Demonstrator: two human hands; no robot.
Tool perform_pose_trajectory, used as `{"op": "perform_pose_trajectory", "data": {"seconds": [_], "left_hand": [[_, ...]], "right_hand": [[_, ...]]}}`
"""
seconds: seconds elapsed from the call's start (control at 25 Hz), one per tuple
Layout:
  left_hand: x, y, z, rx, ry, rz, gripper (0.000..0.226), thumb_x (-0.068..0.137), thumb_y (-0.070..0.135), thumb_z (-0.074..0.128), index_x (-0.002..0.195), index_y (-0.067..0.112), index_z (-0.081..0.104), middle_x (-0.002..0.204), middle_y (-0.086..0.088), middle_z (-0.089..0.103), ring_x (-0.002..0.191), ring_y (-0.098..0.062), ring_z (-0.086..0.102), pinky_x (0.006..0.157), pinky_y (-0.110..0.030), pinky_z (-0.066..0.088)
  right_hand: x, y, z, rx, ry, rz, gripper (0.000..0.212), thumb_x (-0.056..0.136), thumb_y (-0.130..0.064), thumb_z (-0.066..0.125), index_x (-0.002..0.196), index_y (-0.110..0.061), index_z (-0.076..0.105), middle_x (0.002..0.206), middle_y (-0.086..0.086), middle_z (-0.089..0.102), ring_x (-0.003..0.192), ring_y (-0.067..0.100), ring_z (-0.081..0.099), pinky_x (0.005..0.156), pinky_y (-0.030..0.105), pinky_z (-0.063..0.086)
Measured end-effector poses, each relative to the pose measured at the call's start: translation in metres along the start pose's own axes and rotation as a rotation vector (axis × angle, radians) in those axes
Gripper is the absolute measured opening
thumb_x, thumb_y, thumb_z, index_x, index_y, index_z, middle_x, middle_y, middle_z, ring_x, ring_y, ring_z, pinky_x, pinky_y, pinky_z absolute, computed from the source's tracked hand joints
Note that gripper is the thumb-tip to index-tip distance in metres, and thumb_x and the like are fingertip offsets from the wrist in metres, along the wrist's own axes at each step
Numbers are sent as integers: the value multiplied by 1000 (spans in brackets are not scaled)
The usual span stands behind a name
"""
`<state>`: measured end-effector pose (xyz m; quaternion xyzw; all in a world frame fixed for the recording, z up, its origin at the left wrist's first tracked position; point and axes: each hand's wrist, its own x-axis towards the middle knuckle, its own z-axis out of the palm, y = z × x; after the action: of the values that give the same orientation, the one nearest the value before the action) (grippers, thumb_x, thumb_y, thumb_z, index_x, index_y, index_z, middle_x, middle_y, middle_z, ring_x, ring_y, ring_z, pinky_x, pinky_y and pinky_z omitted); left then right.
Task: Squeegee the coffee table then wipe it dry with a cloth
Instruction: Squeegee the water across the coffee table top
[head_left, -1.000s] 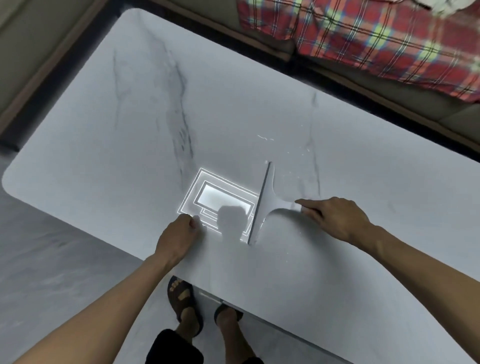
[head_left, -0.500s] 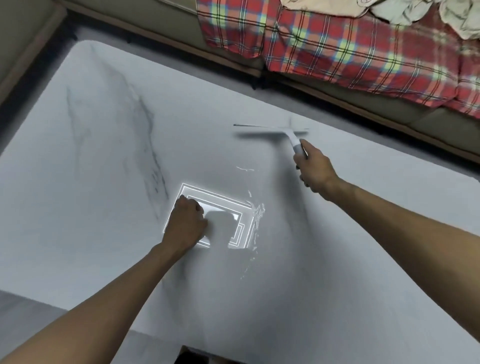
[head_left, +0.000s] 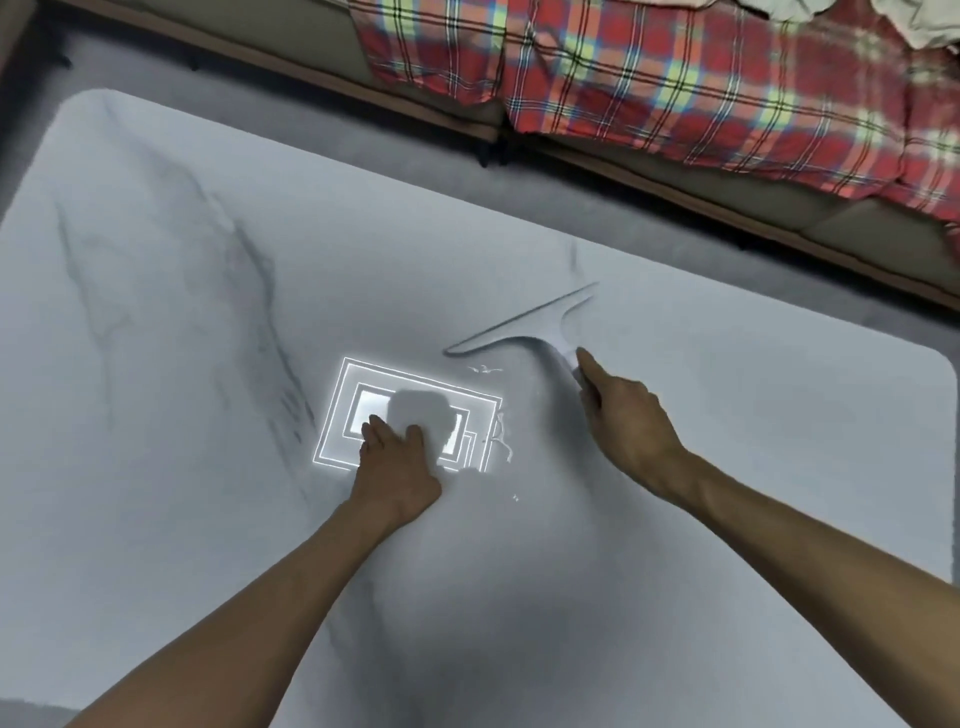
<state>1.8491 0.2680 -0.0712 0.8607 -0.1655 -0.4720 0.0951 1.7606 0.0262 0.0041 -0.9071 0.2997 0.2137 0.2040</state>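
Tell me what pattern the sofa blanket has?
The soft fabric blanket is red plaid with yellow, green and dark stripes, seen in the head view.

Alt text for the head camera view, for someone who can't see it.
A person's right hand holds a white squeegee by its handle over a pale marble coffee table. The left hand rests on the tabletop beside streaks of water; a plaid blanket lies beyond.
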Motion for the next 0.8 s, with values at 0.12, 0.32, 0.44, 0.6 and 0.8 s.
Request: {"op": "perform_pose_trajectory", "data": {"seconds": [0.12, 0.32, 0.44, 0.6, 0.8], "left_hand": [[0, 7, -3, -10, -18, -23, 64, 82, 13, 41, 143, 5, 24, 149, -46, -6, 142, -55, -6, 120, -51, 9], [-3, 11, -5, 2, -50, -27, 69, 77, 13, 42, 143, 8, 22, 148, -46, -10, 142, -56, -9, 120, -51, 5], [-4, 13, -6, 14, -64, -30, 67, 78, 13, 43, 143, 9, 23, 147, -47, -10, 141, -57, -10, 120, -51, 6], [-2, 15, -4, 5, -59, -43, 62, 78, 10, 41, 138, 5, 25, 145, -49, -9, 140, -59, -10, 120, -52, 5], [-3, 17, -1, 28, -32, -58, 53, 80, 12, 43, 131, 4, 31, 144, -50, -3, 139, -60, -5, 119, -53, 10]], "right_hand": [[-55, 19, -12, -83, -125, 41, 43, 103, -31, 29, 146, -32, 29, 82, 5, 63, 71, 29, 58, 64, 37, 50], [-23, 28, -55, -16, 45, 39, 40, 103, -31, 34, 141, -19, 39, 94, 17, 67, 84, 40, 62, 75, 41, 49], [57, 27, -70, 87, 181, 117, 34, 101, -29, 32, 133, -19, 39, 99, 26, 65, 82, 47, 62, 68, 47, 53], [88, 25, -59, 136, 106, 242, 31, 99, -19, 30, 128, -18, 41, 103, 23, 60, 77, 40, 58, 52, 36, 49], [-8, 47, -18, 28, 26, 150, 54, 101, -19, 35, 153, -19, 21, 113, 27, 64, 102, 45, 58, 87, 44, 45]]}}
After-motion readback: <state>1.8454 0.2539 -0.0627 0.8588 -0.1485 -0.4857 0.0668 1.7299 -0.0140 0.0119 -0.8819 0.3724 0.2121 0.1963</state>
